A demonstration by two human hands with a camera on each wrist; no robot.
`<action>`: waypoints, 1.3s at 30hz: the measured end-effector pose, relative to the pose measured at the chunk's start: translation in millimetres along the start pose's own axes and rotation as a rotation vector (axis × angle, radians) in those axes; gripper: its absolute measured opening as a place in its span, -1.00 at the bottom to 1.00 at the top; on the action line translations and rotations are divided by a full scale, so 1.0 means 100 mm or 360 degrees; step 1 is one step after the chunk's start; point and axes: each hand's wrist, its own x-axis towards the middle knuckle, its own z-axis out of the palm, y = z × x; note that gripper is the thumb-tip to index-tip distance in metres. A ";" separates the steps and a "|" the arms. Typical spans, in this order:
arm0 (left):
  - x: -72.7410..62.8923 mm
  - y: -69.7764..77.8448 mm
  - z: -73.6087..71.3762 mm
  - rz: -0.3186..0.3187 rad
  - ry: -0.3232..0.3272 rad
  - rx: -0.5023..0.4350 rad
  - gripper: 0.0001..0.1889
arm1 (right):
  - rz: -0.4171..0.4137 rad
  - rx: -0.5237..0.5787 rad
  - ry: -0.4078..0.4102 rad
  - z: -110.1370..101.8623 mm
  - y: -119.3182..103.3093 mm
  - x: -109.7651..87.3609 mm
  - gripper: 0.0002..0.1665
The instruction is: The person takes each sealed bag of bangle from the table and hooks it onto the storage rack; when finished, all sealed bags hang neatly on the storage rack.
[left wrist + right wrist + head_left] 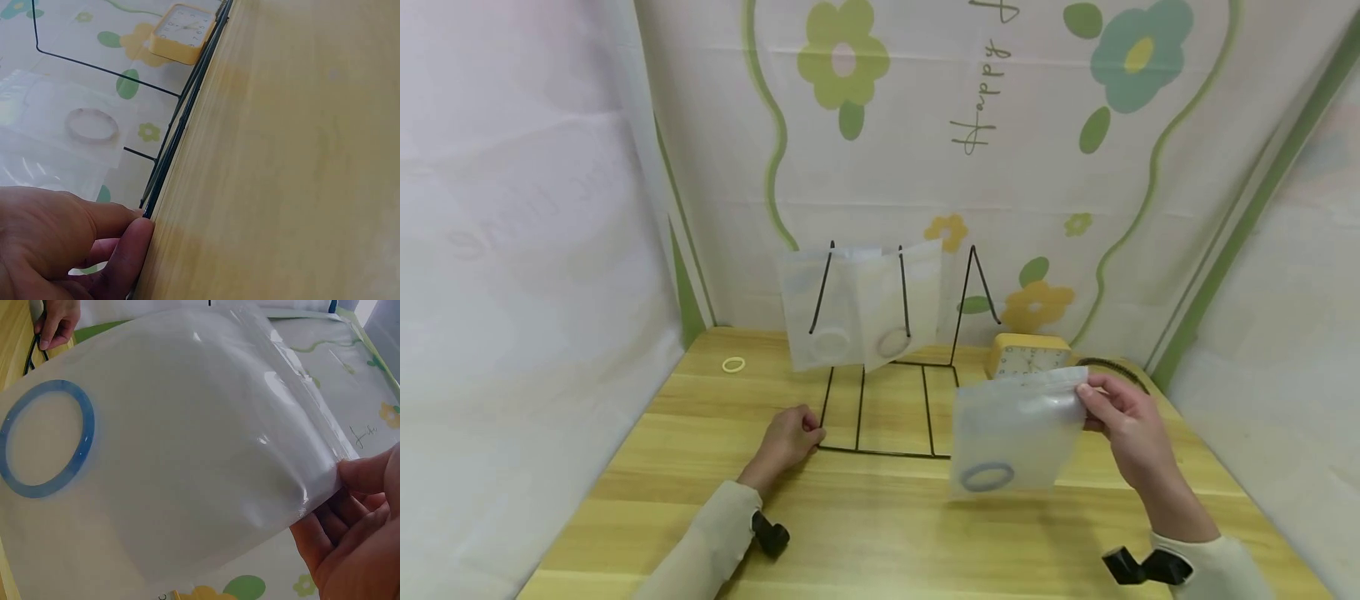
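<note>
My right hand [1123, 421] pinches the top right corner of a frosted zip bag [1022, 425], which hangs over the table. Inside, near its lower left corner, lies a blue ring [47, 439], probably a bangle. With thumb and fingertips my left hand [790, 437] pinches the front left corner of a black wire rack [880, 452]; the left wrist view shows the grip on the wire [164, 164]. Two frosted bags hang on the rack's left and middle hooks: one bag [812, 292] holds a whitish ring [831, 342], the other bag [921, 292] a pale pinkish ring [892, 342]. The right hook [986, 287] is bare.
A yellow clock [1030, 354] stands at the back right, behind the held bag. Beside it lies a dark beaded strand [1112, 367]. A pale yellow ring [733, 365] rests on the wooden table [820, 533] at the left. Printed cloth [880, 183] encloses the back and sides.
</note>
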 end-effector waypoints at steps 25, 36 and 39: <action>0.01 -0.01 0.00 0.0006 0.0003 -0.0046 -0.85 | 0.0024 0.0085 0.0108 0.24 -0.09 0.41 -0.88; 0.01 0.00 0.01 0.0001 0.0000 -0.0038 -0.85 | 0.0074 0.0096 0.0079 0.24 -0.15 0.48 -0.83; 0.00 0.00 0.01 0.0006 0.0005 -0.0037 -0.85 | 0.0076 0.0087 0.0073 0.24 -0.16 0.50 -0.82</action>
